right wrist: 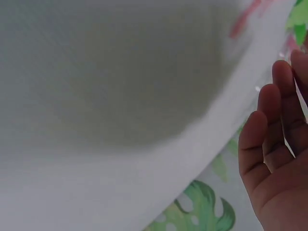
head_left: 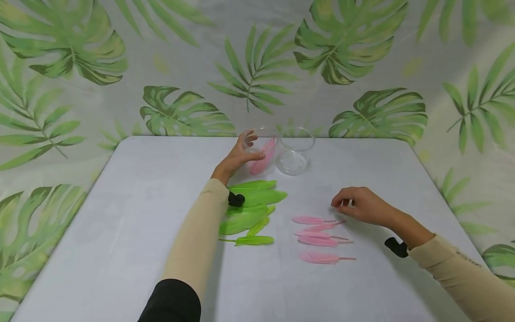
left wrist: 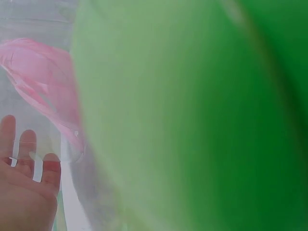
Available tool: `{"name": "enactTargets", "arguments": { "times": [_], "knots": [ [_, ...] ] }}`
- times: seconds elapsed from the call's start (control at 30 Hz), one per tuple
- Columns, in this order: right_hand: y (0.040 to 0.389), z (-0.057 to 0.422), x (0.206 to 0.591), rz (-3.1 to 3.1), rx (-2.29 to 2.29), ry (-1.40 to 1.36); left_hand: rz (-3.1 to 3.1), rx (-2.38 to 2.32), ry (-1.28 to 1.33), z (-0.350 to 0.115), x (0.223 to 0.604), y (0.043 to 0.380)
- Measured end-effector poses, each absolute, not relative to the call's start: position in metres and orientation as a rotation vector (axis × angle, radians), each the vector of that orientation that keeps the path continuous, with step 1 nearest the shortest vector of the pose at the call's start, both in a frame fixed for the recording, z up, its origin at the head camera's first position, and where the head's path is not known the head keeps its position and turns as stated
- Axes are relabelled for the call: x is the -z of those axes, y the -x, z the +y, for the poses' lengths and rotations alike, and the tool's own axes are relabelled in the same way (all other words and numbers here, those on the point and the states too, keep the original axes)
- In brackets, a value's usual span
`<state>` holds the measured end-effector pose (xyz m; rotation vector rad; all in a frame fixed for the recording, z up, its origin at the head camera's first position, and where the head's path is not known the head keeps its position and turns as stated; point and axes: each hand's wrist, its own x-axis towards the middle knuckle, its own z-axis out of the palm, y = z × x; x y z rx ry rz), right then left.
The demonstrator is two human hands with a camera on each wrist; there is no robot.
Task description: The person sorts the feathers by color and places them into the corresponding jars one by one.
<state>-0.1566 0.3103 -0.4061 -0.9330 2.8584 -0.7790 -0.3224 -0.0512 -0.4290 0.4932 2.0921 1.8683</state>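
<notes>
At the back of the table, my left hand grips a clear plastic cup by its side, thumb in front and fingers behind. Pink feathers stand inside that cup; the left wrist view shows pink feathers through its wall. Beside it on the right is a second clear cup, with no feathers visible in it. My right hand hovers above the upper end of a column of pink feathers, its fingers loosely bent. Nothing shows between these fingers in the right wrist view.
Green feathers lie in an overlapping group under and beside my left forearm; one blurred green feather fills most of the left wrist view. A white cloth covers the table. Behind it hangs a leaf-patterned backdrop.
</notes>
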Motion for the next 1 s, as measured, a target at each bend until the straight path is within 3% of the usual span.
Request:
{"name": "enactTargets", "arguments": {
  "times": [0.27, 1.0],
  "knots": [
    [0.152, 0.309, 0.424, 2.739, 0.781, 0.934, 2.054, -1.903, -0.514, -0.052, 0.429, 0.322],
    [0.154, 0.300, 0.428, 2.790, 0.684, 0.967, 2.070, -1.886, -0.480, -0.052, 0.429, 0.324]
  ]
}}
